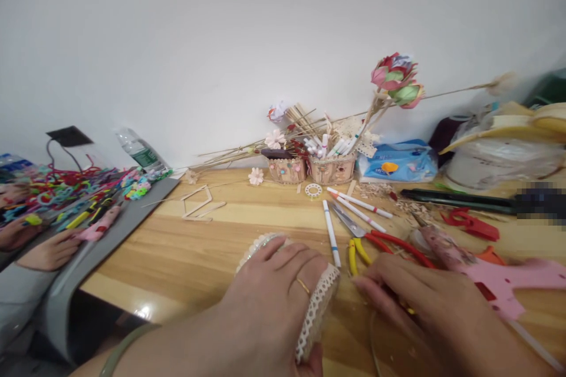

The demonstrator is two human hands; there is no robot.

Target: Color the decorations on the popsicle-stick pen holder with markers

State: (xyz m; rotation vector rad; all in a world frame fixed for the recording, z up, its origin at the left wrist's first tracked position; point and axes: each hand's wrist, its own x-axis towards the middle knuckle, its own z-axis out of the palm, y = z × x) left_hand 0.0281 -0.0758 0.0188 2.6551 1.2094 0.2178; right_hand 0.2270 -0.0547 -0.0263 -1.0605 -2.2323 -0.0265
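My left hand [283, 283], with a ring on one finger, is closed over a lace-trimmed piece [316, 312]. A band of cream lace runs along its right side, and a scalloped edge shows past the fingers at the upper left. The hand hides most of its shape. Just to the right, my right hand [411, 300] has its fingers bent together, and I cannot make out what they hold. A thin pale cord [375, 344] hangs below them. Yellow handles [357, 254] and red-handled scissors [354, 225] lie just beyond this hand. Close to its right is a pink glue gun [495, 280].
Several markers [331, 232] lie mid-table. Two decorated baskets [331, 169] with markers, sticks and paper flowers stand by the wall, near a blue wipes pack [398, 160]. At left, another person's hands [53, 250] work with a pink glue gun [99, 224] above a grey table [110, 241].
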